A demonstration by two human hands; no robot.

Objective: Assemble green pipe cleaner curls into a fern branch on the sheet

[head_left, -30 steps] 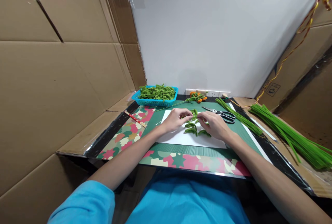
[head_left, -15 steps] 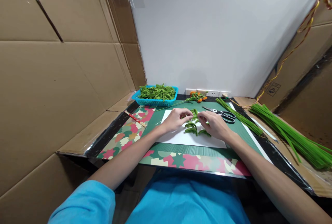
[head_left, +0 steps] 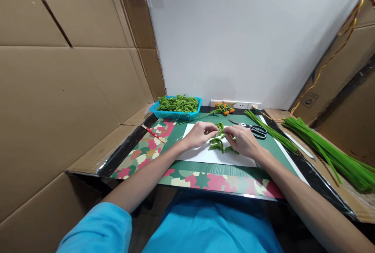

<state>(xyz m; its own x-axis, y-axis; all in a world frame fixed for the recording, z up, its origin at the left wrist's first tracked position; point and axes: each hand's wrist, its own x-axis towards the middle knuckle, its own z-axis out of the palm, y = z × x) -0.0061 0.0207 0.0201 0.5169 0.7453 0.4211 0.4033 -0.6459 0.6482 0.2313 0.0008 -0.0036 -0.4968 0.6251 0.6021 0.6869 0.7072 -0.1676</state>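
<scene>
Over a white sheet of paper (head_left: 193, 154), my left hand (head_left: 201, 133) and my right hand (head_left: 239, 139) pinch with their fingertips nearly meeting. Between them is a small green fuzzy piece (head_left: 220, 131), held at both ends as far as can be seen. Curved green fuzzy pieces (head_left: 216, 147) lie on the paper just below the fingertips, and another one (head_left: 231, 149) is partly under my right hand. Black-handled scissors (head_left: 256, 131) rest beside my right hand, on the green mat (head_left: 275, 152).
A blue basket (head_left: 175, 115) of green fuzzy pieces stands at the back left. Orange flowers (head_left: 225, 108) lie at the back. Green stems (head_left: 331, 149) are bundled at right, near a white tool (head_left: 299, 146). A red stick (head_left: 153, 134) lies left.
</scene>
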